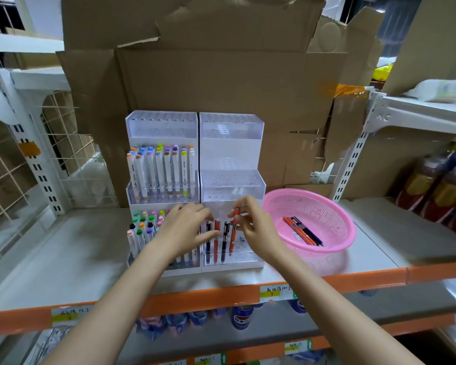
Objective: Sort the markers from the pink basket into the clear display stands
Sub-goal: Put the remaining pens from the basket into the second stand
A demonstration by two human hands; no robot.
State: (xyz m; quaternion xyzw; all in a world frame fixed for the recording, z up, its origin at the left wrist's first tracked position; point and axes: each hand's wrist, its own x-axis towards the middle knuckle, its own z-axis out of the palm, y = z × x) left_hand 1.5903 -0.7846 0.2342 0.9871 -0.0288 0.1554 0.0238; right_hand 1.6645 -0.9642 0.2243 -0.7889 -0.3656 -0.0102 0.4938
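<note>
orange marker (232,241) pinched by right hand (253,230), left hand (184,229) just beside

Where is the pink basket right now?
In the head view, the pink basket sits on the grey shelf, to the right of the right-hand clear display stand; a few orange and dark pens lie in it.

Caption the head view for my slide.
Right hand pinches an orange marker standing in the right clear stand, front row, beside three others; more markers lie in the pink basket.
</note>
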